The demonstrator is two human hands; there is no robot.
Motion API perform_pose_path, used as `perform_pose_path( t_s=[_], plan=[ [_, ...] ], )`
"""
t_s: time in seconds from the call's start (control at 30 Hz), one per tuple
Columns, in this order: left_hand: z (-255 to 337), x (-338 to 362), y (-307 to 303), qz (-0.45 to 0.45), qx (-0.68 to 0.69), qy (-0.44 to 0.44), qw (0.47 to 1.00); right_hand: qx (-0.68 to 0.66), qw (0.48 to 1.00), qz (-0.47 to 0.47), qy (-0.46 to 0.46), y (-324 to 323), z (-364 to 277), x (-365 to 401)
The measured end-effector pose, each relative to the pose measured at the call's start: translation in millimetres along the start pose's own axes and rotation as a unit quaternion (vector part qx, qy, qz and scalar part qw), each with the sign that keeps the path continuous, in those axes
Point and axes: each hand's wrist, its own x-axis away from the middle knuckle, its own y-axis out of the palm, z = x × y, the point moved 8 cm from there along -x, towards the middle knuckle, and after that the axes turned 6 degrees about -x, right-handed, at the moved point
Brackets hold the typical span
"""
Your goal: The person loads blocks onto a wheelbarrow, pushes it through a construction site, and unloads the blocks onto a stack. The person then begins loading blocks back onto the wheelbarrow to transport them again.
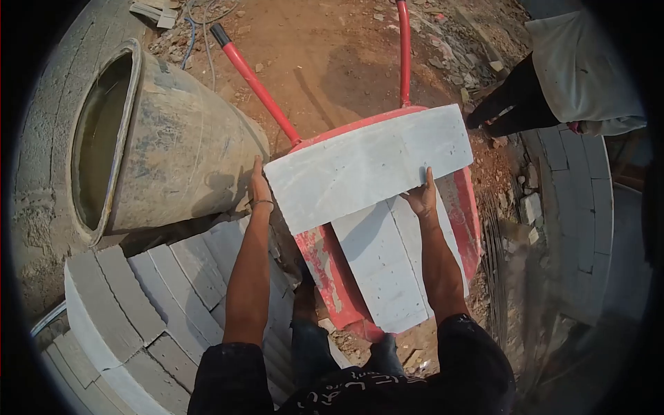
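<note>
Dark sleeves (pixel 474 363) lie nearest; beyond them both arms extend to one long pale block (pixel 366 166), positioned crosswise above the red wheelbarrow (pixel 468 221). Left hand (pixel 260 188): grip partly open, fitted against the block's left end. Right hand (pixel 422 199): grip spread at the near edge, one digit over the upper face. Such wide spacing presumably balances the load. Beneath, further blocks (pixel 384 290) lie lengthwise in the wheelbarrow, apparently for stability. From where I stand, contact between block and rim cannot be confirmed.
</note>
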Motion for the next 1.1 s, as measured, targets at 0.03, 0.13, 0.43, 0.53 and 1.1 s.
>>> perform_pose_path(
  t_s=[0.03, 0.13, 0.43, 0.53, 1.1],
  plan=[
    [6.8, 4.5, 10.3, -0.025, 0.044, 0.017, 0.999, -0.037, 0.996, -0.071, -0.045, 20.4, -0.8, -3.9],
    [-50.1, -83.8, -13.7, 0.017, 0.004, 0.050, 0.999, -0.113, 0.977, -0.162, -0.084, 45.3, 0.9, -5.0],
    [-3.8, 88.3, -68.6, 0.154, -0.176, 0.065, 0.970, -0.173, 0.976, -0.125, -0.047, -3.2, 40.3, 102.2],
    [8.2, 208.4, -105.0, 0.172, -0.188, 0.038, 0.966, -0.169, 0.980, -0.104, -0.002, -34.1, 62.1, 184.0],
    [-36.5, 799.7, -232.9, 0.356, 0.363, 0.174, 0.843, 0.124, 0.900, -0.389, 0.153, 153.5, 44.4, 538.4]
  ],
)
